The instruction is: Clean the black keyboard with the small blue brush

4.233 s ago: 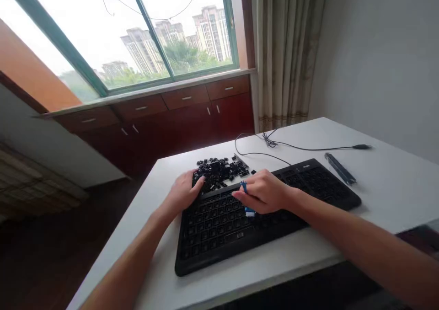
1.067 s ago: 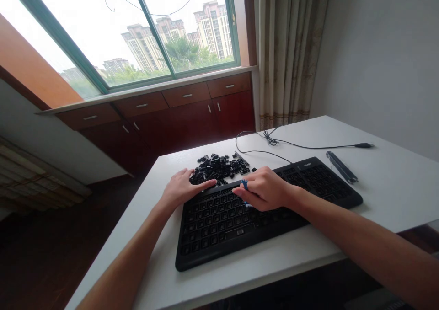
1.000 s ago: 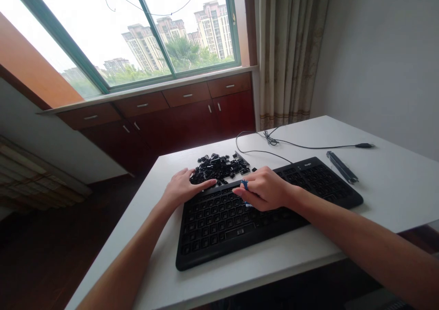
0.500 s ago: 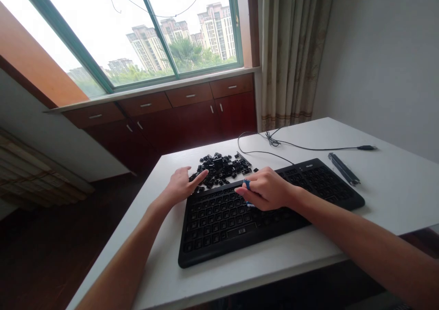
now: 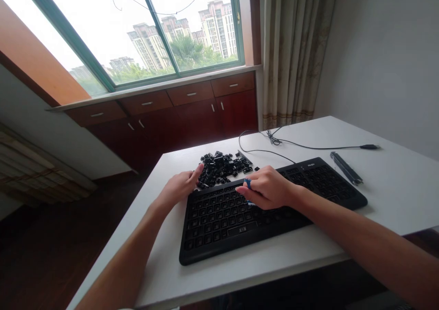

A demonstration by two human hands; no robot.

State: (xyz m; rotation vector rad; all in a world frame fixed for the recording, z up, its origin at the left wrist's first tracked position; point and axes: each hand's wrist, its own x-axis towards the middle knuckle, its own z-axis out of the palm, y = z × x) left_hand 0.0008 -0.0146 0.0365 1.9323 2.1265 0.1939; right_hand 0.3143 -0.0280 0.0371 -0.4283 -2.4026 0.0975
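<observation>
A black keyboard (image 5: 219, 237) with its keycaps off lies across the table, its bare key sockets showing. Over its middle, my right hand (image 5: 269, 189) is closed around a slim blue brush (image 5: 247, 182). Most of the brush is hidden in the fist; a bit of blue and white shows beneath the fingers. At the keyboard's upper left corner, my left hand (image 5: 178, 187) holds nothing, its thumb stretched out and apart. It is beside a heap of loose black keycaps (image 5: 219, 167), and its other fingers are partly hidden.
A long black bar-shaped piece (image 5: 345, 168) lies right of the keyboard on the white table (image 5: 394, 195). Behind the keyboard runs its cable (image 5: 322, 147), bundled in one place, ending in a plug (image 5: 369, 146). Beyond the table are red-brown cabinets (image 5: 185, 122) under a window.
My left hand has drawn slightly back and turned, its thumb now pointing more upward by the heap. My right hand keeps its hold over the keyboard. The view has shifted a little.
</observation>
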